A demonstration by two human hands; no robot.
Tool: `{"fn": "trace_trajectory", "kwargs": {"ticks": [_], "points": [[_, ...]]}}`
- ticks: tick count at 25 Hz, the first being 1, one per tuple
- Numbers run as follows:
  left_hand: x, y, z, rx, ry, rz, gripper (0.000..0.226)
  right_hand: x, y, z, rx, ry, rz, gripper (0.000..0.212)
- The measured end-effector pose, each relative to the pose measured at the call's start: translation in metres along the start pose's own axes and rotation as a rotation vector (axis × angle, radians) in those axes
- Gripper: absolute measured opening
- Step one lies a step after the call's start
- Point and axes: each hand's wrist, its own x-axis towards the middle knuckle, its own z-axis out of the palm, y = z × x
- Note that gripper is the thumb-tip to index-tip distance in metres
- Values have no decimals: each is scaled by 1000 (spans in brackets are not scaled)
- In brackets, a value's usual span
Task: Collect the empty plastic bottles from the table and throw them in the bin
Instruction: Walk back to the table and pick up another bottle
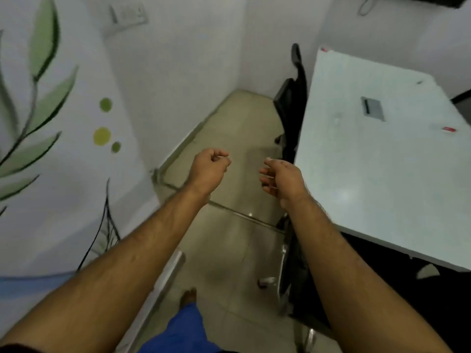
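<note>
Forearms cropped below; left hand (210, 165) fisted, right hand (279, 178) loosely curled, both empty

— Any writing you can make out here?

— None that reads. The small red thing (449, 129) on the bench (382, 174) may carry a label, but it is too blurred to tell.

— And the grey panel (372, 108) set into the bench top?

— It has a dark slot, no letters or numbers that I can see.

— The wall?

— Painted green leaves (43, 103) and a few dots (102, 136), decoration only. The switch plate (128, 14) high up is smeared; no markings can be read on it.

— So no brand, number or sign?

— Nothing legible anywhere.
</note>
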Motion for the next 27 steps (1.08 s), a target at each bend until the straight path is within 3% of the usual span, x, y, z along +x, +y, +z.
{"fn": "trace_trajectory", "kwargs": {"ticks": [3,9,16,22,27], "points": [[91,31,28,30,-181,33,5,68,-35,3,54,145,4,19],[251,89,90,105,-348,77,4,174,-105,3,124,299,41,18],[434,88,192,162,-500,108,13,355,-133,-25,123,443,74,16],[585,101,284,244,-633,60,2,520,-172,-68,224,553,133,11],[689,108,373,309,-792,70,12,631,-190,-96,217,689,159,15]]}}
